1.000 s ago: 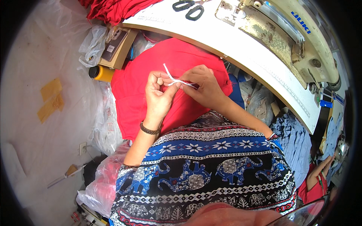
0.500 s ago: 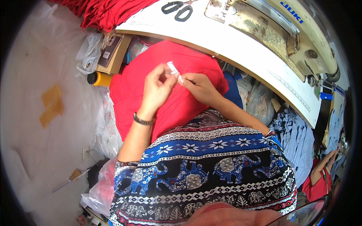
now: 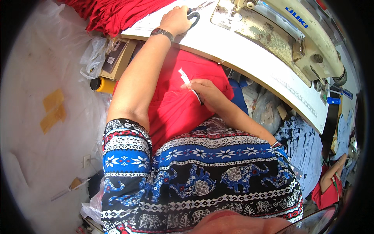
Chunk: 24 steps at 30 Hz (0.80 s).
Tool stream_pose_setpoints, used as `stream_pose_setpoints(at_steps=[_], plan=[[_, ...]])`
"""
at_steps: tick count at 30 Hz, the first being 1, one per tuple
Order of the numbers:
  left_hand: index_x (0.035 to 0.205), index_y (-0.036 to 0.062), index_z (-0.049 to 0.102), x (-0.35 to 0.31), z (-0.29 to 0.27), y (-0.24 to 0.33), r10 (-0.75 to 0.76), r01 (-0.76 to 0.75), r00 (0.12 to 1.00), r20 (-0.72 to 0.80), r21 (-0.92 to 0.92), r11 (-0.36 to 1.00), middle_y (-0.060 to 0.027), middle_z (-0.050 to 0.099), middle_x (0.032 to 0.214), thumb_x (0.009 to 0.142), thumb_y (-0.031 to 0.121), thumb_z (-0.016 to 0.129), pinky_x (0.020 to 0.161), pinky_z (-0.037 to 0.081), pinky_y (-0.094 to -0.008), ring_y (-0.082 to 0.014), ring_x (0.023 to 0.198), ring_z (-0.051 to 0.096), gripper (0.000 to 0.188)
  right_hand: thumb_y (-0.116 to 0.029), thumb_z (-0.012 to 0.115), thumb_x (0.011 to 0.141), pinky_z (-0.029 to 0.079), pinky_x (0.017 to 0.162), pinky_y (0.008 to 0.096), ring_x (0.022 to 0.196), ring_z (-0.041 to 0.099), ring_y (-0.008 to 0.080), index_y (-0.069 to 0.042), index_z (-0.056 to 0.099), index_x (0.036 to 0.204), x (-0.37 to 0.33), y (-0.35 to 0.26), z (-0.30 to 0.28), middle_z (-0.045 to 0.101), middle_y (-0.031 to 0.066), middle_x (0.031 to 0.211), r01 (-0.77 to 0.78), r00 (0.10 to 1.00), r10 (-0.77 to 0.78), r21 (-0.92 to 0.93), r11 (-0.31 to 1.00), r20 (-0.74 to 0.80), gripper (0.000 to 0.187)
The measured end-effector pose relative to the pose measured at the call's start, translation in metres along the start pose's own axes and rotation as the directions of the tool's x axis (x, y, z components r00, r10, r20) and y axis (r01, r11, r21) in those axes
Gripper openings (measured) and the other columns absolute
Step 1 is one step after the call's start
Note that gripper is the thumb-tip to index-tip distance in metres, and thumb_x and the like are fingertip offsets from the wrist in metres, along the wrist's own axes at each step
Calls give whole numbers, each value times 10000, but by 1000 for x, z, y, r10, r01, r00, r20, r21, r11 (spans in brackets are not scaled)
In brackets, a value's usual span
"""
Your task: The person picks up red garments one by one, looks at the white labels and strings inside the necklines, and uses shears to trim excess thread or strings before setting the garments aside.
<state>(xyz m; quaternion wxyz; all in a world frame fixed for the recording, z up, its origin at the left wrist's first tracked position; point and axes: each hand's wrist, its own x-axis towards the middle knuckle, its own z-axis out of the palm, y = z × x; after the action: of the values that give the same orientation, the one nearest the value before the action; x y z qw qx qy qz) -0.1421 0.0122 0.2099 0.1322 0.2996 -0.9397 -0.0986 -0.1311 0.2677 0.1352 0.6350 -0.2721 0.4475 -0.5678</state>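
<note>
My left hand (image 3: 176,20) is on the white sewing table, its fingers closed over one handle loop of a pair of scissors (image 3: 193,20). The other dark loop shows beside the hand, and the metal blades point away to the right. Above my lap, my right hand (image 3: 205,90) pinches narrow white strips (image 3: 184,76) between thumb and fingers. A thin white and dark end hangs below that grip; I cannot make out what it is. Red fabric (image 3: 175,105) lies over my lap under the right hand and runs up to the table edge.
A sewing machine (image 3: 269,35) stands on the white table (image 3: 265,66). Gathered red cloth (image 3: 113,15) is heaped at the far left. Under the table edge sit a cardboard box (image 3: 124,58) and a yellow container (image 3: 104,84). Light blue garments (image 3: 302,152) hang right, near another person (image 3: 329,183).
My left hand has let go of the white strips and reached up to the scissors on the table. My right hand still holds the strips, slightly lower and to the right.
</note>
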Motion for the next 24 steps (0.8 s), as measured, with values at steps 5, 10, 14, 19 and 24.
stream_pose_setpoints(at_steps=[5, 10, 14, 19, 24], plan=[[1040, -30, 621, -2, -25, -1, 17, -45, 964, 264, 99, 994, -217, 668, 974, 720, 206, 654, 836, 495, -406, -347, 944, 643, 398, -212, 546, 958, 412, 730, 202, 799, 513, 47, -7, 685, 1083, 1, -2, 4, 598, -20, 858, -39, 997, 39, 1, 999, -69, 278], [933, -38, 638, -58, -64, -43, -58, 45, 921, 385, 44, 998, -173, 641, 840, 724, 179, 644, 723, 487, -360, -257, 803, 612, 301, -174, 544, 971, 455, 779, 207, 856, 578, 65, 8, 664, 1106, 6, 1, 3, 649, 6, 940, 0, 1000, -4, -151, 989, -25, 257], [932, -21, 632, -155, -112, -50, 6, 82, 892, 453, -174, 981, -76, 543, 738, 768, 55, 610, 666, 451, -259, -79, 728, 488, 182, -114, 549, 969, 482, 828, 211, 919, 620, 82, 22, 653, 1112, 4, -11, 9, 677, 38, 987, -8, 1000, 8, -105, 994, -8, 223], [1060, -4, 582, -260, -153, -32, -53, 193, 851, 522, -218, 957, -193, 633, 843, 738, 105, 676, 736, 508, -363, -281, 775, 652, 352, -49, 577, 942, 502, 801, 211, 910, 642, 99, 24, 647, 1101, 4, -22, 21, 678, 50, 968, -22, 999, 21, -35, 999, -31, 188], [1027, 2, 582, -292, -148, -16, -154, 320, 811, 564, -209, 924, -216, 636, 824, 720, 126, 680, 693, 493, -404, -376, 791, 639, 345, -56, 586, 939, 491, 819, 213, 915, 627, 84, 12, 661, 1038, 8, -21, 23, 677, 33, 948, 59, 998, -58, -118, 991, 9, 142]])
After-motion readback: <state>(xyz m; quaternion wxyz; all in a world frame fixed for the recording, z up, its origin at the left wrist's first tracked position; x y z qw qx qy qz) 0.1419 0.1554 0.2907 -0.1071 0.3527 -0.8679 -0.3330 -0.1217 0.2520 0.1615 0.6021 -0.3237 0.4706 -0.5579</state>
